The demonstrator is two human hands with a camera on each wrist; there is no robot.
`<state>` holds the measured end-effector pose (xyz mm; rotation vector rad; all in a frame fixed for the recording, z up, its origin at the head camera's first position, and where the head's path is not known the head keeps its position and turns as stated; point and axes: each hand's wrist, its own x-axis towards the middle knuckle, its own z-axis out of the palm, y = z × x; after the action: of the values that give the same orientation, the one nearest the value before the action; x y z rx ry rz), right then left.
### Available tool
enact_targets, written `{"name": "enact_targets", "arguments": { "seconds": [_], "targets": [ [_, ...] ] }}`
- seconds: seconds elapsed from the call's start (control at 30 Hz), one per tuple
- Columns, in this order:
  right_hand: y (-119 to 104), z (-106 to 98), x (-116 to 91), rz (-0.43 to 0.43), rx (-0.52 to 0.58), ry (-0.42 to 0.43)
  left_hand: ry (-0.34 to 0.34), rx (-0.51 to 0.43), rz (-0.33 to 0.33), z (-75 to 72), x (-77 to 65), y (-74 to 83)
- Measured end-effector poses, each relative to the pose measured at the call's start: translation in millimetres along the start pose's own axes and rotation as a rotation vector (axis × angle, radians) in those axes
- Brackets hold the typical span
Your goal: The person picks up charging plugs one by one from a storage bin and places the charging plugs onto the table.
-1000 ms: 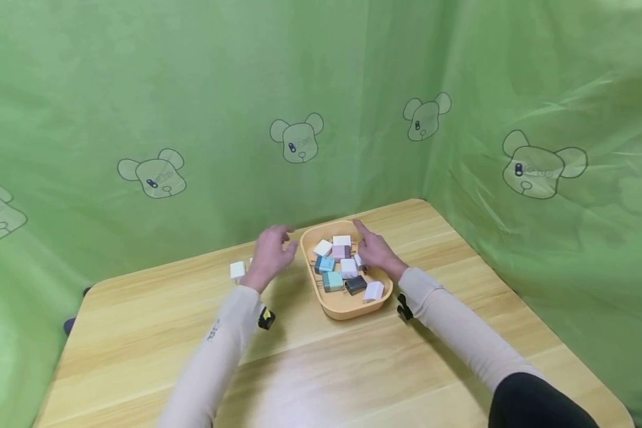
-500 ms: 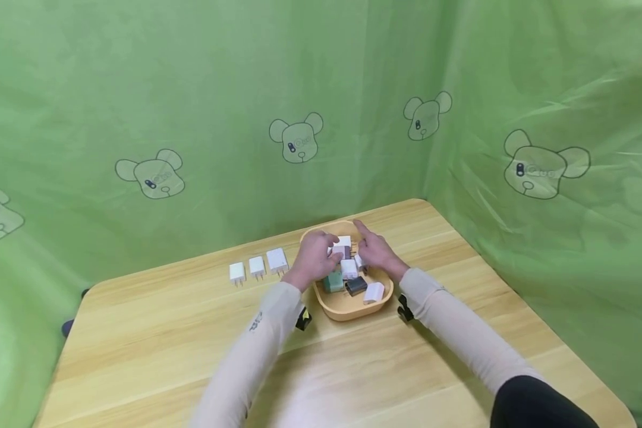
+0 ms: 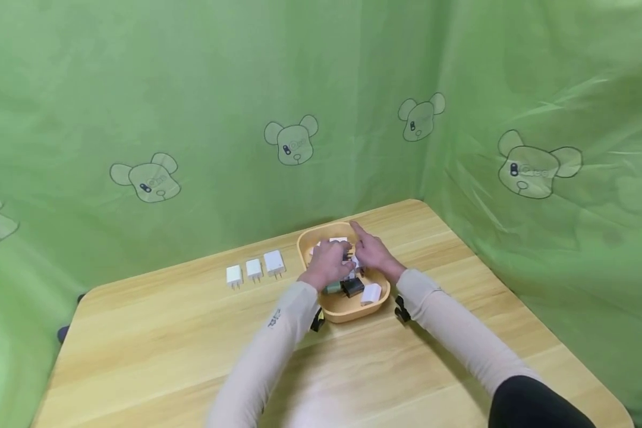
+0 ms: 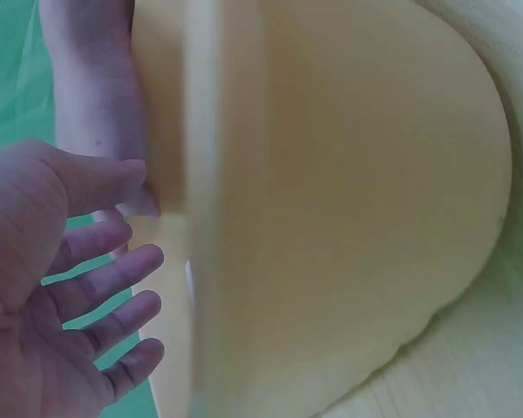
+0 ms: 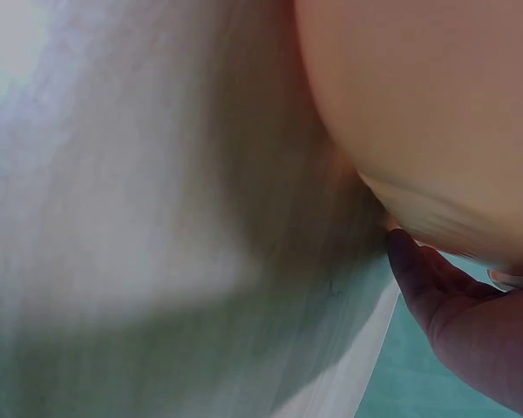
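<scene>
An orange tray (image 3: 348, 316) holds several charger plugs. My left hand (image 3: 327, 265) reaches over it from the left. In the left wrist view the fingers (image 4: 113, 283) are loosely bent and spread, with nothing seen between them and the thumb. My right hand (image 3: 375, 253) grips the tray's right rim, its index finger stretched along the far corner; the right wrist view shows a fingertip (image 5: 399, 244) against the outer wall. A black charger plug (image 3: 353, 288), a white charger plug (image 3: 371, 294) and part of a green charger plug (image 3: 333, 288) show in front; my left hand hides others.
Three white charger plugs, a left one (image 3: 234, 275), a middle one (image 3: 254, 268) and a larger right one (image 3: 274, 262), lie in a row left of the tray, prongs toward me. A green curtain (image 3: 219, 119) hangs close behind the wooden table (image 3: 166, 333).
My left hand has moved right, from beside the row of white charger plugs to over the tray's contents. My right hand has stayed at the tray's right rim.
</scene>
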<state>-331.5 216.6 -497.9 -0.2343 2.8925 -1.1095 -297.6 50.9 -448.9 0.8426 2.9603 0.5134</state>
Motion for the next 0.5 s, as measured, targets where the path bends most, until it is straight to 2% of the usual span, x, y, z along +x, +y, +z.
{"name": "enact_targets", "arguments": {
  "seconds": [0.17, 0.5],
  "targets": [
    [0.8, 0.3, -1.0, 0.013, 0.019, -0.004, -0.002, 0.037, -0.013, 7.0, 3.2, 6.6],
    [-0.4, -0.9, -3.9, 0.014, 0.042, 0.0, -0.045, 0.031, -0.064, 19.6, 7.8, 13.6]
  ]
}}
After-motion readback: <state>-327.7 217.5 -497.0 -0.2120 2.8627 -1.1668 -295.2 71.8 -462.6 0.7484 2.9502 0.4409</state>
